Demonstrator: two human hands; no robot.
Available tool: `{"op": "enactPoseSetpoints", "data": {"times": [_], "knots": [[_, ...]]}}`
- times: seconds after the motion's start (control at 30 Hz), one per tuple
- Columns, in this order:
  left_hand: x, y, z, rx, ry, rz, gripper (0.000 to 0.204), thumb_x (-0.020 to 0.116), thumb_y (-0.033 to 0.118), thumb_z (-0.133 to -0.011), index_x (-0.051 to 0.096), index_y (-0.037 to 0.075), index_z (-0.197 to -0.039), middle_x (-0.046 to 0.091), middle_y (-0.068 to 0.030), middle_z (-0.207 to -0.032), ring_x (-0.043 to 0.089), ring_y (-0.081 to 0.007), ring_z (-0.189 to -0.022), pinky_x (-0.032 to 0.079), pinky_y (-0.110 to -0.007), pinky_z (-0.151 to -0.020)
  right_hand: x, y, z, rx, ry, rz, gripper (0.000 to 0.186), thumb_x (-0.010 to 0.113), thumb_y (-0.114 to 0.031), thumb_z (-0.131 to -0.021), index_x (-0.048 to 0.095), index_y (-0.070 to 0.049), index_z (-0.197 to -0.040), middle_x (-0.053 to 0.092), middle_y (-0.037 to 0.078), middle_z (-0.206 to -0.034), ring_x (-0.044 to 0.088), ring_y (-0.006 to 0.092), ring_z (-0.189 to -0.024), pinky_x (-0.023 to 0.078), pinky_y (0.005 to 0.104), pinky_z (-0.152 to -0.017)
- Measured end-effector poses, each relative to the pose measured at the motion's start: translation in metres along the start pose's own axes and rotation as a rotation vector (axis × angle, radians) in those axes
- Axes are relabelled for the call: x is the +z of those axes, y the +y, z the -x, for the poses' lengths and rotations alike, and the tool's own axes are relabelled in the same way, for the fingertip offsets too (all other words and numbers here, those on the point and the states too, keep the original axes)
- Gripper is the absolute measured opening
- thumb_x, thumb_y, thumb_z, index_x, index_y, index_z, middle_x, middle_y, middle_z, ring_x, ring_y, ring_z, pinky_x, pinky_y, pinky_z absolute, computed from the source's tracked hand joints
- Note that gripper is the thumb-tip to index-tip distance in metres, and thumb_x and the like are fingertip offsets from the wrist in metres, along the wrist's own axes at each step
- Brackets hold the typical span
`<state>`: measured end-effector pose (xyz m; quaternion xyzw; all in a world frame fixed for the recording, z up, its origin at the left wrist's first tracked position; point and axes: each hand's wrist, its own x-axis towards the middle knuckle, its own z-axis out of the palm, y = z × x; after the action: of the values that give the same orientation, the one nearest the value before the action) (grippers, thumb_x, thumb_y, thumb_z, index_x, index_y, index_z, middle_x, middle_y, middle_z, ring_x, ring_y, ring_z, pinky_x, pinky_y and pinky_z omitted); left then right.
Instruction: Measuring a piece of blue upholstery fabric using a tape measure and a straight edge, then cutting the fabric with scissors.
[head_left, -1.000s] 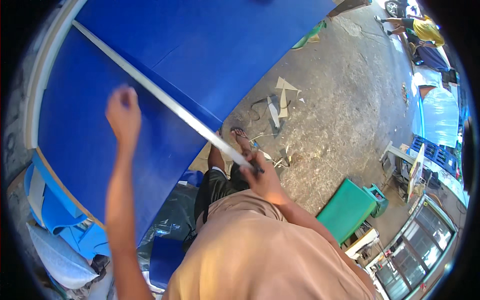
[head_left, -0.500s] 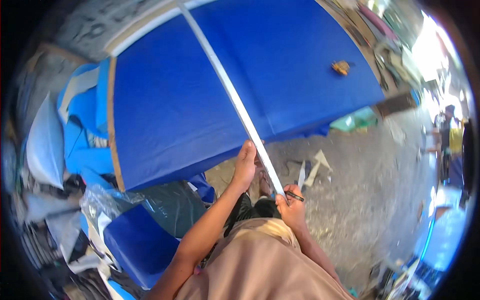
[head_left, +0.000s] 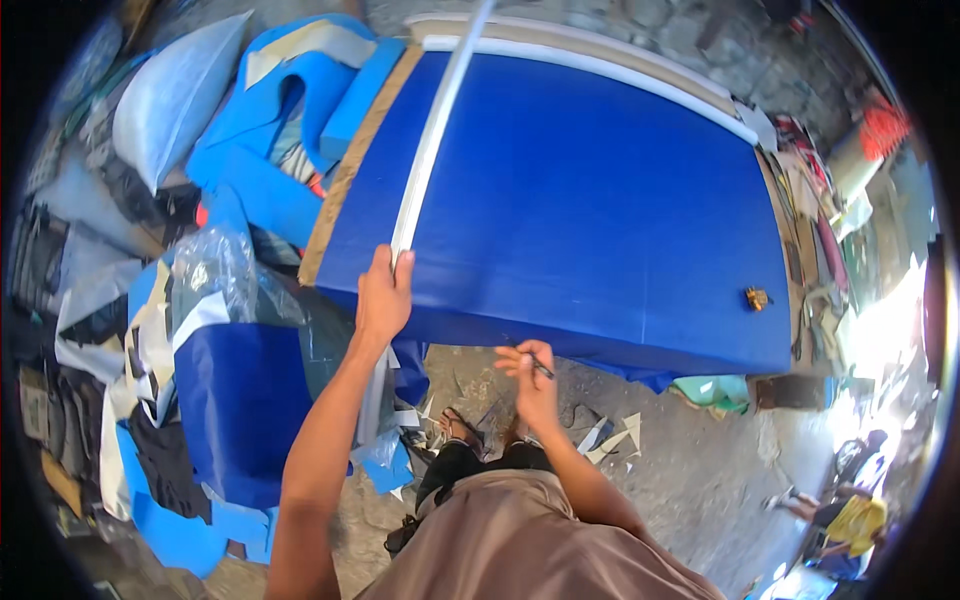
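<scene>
A long, straight silver-white bar (head_left: 431, 160) slants up and away over the left part of a smooth blue sheet (head_left: 610, 190) spread on a table. My left hand (head_left: 384, 302) is closed round the bar's near end, at the sheet's front edge. A slim dark pen (head_left: 541, 367) sits between the fingers of my right hand (head_left: 538, 392). That hand hovers just in front of the table's near edge, apart from the bar. Whether the bar's far part touches the sheet, I cannot tell.
A small orange-brown object (head_left: 757, 298) lies at the sheet's right. Bright blue foam pieces (head_left: 255, 190) and a stuffed pale sack (head_left: 182, 100) crowd the left, above a folded dark-blue sheet (head_left: 240, 410). Scraps (head_left: 622, 435) litter the floor. Another person in yellow (head_left: 858, 525) is at far right.
The bar has swung to the left side of the sheet with my left hand on its near end. My right hand has come off the bar, still holding the pen. The view has shifted.
</scene>
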<state>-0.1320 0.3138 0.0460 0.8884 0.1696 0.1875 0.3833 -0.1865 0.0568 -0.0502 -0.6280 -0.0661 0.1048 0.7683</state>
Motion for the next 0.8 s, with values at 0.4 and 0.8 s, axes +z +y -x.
{"op": "enactPoseSetpoints", "data": {"times": [0.4,0.8], "knots": [[-0.041,-0.132,0.103,-0.266,-0.243,-0.346,0.033,0.054,0.036,-0.105,0.045,0.005,-0.101,0.07,-0.0249,-0.08,0.066,-0.0509,-0.068,0.05,-0.059,-0.062,0.038,-0.036,-0.037,-0.067,0.046,0.135,0.017,0.045,-0.019,-0.111,0.045,-0.005,-0.12,0.069,0.016,-0.118,0.068,0.0156,-0.084,0.05,0.0259,-0.078],[0.005,-0.204,0.069,-0.419,-0.217,-0.401,0.03,0.058,0.037,-0.103,0.049,0.009,-0.102,0.07,-0.0241,-0.087,0.065,-0.0505,-0.067,0.048,-0.058,-0.057,0.061,0.0,-0.253,-0.12,-0.009,0.4,0.017,0.047,-0.019,-0.111,0.054,-0.006,-0.119,0.071,0.01,-0.114,0.067,0.0135,-0.081,0.05,0.0274,-0.071]]}}
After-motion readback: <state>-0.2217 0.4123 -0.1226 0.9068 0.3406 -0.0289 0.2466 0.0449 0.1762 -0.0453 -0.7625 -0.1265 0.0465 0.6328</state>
